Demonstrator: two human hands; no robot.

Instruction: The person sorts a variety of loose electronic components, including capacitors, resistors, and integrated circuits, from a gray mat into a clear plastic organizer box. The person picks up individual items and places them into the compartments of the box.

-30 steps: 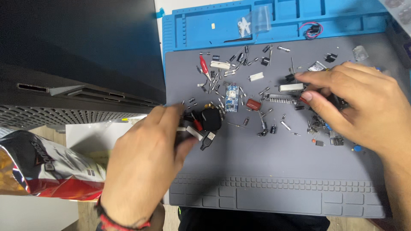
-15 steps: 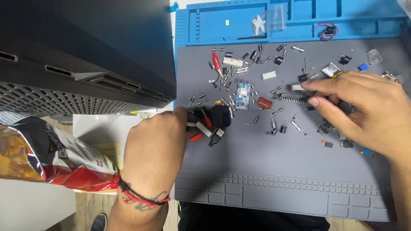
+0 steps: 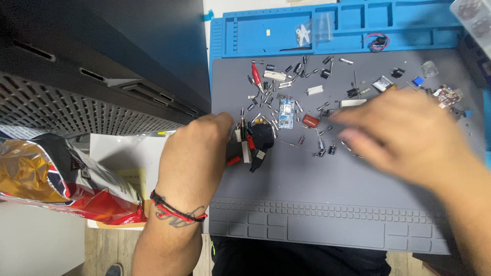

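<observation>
My left hand [image 3: 192,153] rests on the left edge of a grey work mat [image 3: 327,204], closed around a small bundle of black, red and white electronic parts [image 3: 250,143]. My right hand [image 3: 404,135] is blurred with motion over the mat's right half, fingers stretched toward the scattered small components [image 3: 307,92]; whether it holds anything is unclear. A small blue circuit board [image 3: 286,112] and a red capacitor [image 3: 310,121] lie between the hands. A red-handled clip [image 3: 257,76] lies farther back.
A blue tray section [image 3: 348,30] with compartments borders the mat at the back. A large black perforated case [image 3: 87,76] stands at the left. A shiny red and gold snack bag [image 3: 56,179] lies at the lower left on white paper [image 3: 128,153].
My right hand has swept left and downward across the mat and is now blurred. My left hand stays on the bundle of parts. The view has shifted a little.
</observation>
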